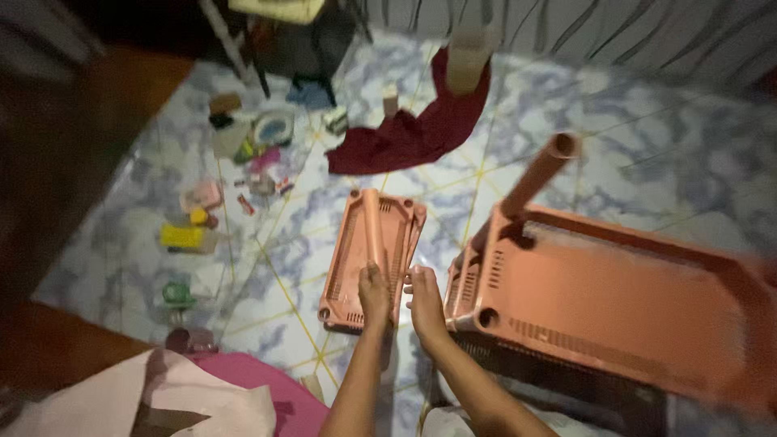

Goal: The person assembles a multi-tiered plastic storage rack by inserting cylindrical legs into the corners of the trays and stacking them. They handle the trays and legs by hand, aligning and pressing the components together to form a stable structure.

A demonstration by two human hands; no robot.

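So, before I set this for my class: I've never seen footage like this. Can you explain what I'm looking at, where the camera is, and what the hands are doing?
There is one picture, taken by a camera worn on a person's head, looking down at their own two bare arms. No machine is involved.

The left hand rests on a small salmon-pink slotted plastic shelf tray lying on the blue-and-white marbled tile floor, with a round pink plastic tube lying along the tray. The right hand is beside it, its fingers at the tray's edge; whether it grips is unclear.

To the right stands a larger salmon-pink plastic shelf unit with an upright pink plastic tube fitted in a corner. Further off lie a dark red crumpled cloth and a scatter of small colourful items, too blurred to identify.
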